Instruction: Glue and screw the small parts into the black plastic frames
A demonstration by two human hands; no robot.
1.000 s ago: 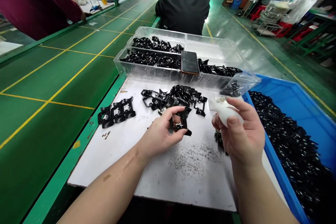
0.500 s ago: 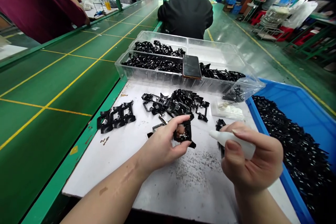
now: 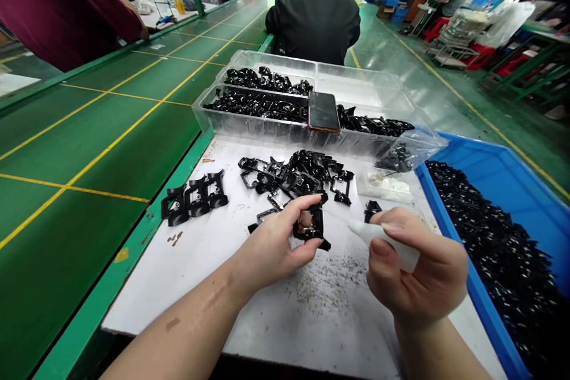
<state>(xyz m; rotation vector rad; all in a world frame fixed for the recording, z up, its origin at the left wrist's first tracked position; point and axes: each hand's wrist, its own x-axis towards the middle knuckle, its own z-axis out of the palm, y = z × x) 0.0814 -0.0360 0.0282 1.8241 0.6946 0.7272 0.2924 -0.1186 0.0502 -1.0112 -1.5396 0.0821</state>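
My left hand (image 3: 280, 237) pinches a black plastic frame (image 3: 317, 222) between thumb and fingers, its open middle facing me. In my right hand (image 3: 418, 267) is a white squeeze bottle (image 3: 396, 243), its tapered nozzle pointing left toward the frame but apart from it. Just beyond my left hand lies a loose pile of black plastic parts (image 3: 307, 172). Three similar black frames (image 3: 196, 199) stand in a row on the left of the white board (image 3: 249, 332). One more black part (image 3: 372, 210) shows partly behind my right hand.
A clear divided tray (image 3: 267, 126) of black parts stands at the back, with a phone (image 3: 324, 111) resting on it. At right is a blue bin (image 3: 503, 172) full of small black parts. A green conveyor belt (image 3: 111, 148) runs along the left. A person in black (image 3: 316, 24) sits ahead.
My right hand has moved left with the squeeze bottle, bringing the nozzle closer to the frame. My left hand holds the frame almost still.
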